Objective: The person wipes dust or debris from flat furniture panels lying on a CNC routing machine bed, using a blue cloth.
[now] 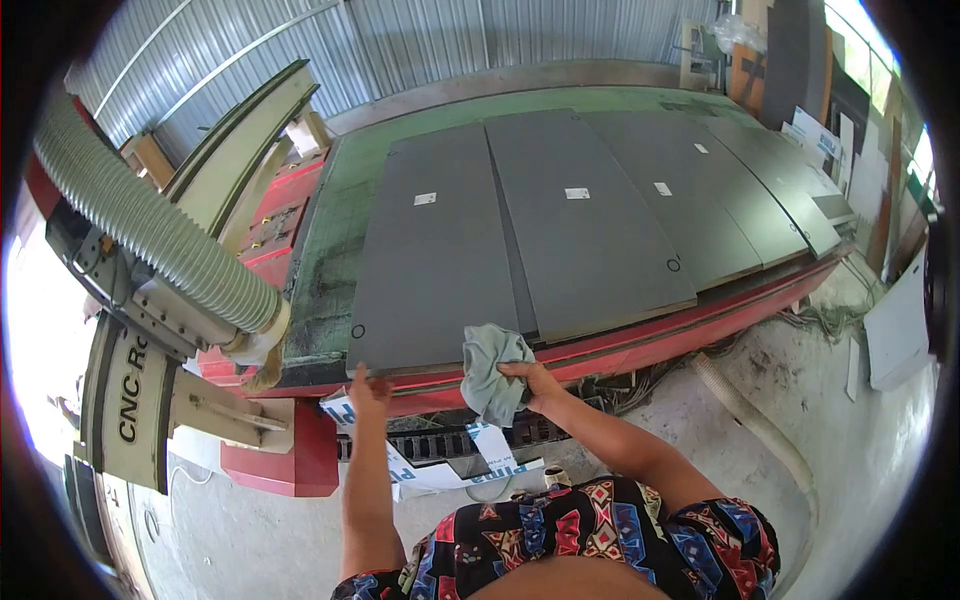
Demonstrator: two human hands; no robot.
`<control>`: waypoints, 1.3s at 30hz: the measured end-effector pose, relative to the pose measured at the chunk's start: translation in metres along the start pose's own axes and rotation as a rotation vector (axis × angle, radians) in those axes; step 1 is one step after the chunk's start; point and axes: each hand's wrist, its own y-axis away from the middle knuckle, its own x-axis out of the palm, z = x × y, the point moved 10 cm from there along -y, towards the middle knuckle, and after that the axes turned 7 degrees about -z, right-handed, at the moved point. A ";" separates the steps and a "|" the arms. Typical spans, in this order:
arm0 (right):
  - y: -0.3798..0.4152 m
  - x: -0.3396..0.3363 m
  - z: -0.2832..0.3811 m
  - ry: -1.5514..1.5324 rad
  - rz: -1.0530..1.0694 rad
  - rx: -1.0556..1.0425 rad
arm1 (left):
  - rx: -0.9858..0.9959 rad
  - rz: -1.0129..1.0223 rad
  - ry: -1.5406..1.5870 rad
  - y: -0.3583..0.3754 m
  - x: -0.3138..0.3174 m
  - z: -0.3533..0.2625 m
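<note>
A crumpled grey-green cloth (494, 372) hangs from my right hand (535, 384), its fingers and thumb closed on the right side of it. The cloth overlaps the front edge of the machine bed in this view. My left hand (370, 388) is at the front left corner of the nearest dark grey panel (436, 270), its fingers apart and nothing visible in them. Beside that panel lies a second dark grey panel (590, 240), with a narrow wedge-shaped gap between the two. Both bear small white labels.
More dark panels (725, 195) overlap at the right of the green bed (335, 240). A CNC router gantry (130, 400) with a ribbed hose (160, 210) stands left. Printed white strips (490, 450) hang below the red front rail. A hose (755, 415) crosses the floor.
</note>
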 end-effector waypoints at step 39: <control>0.089 0.034 0.058 0.811 0.269 0.080 | 0.015 0.047 0.194 0.200 -0.093 0.068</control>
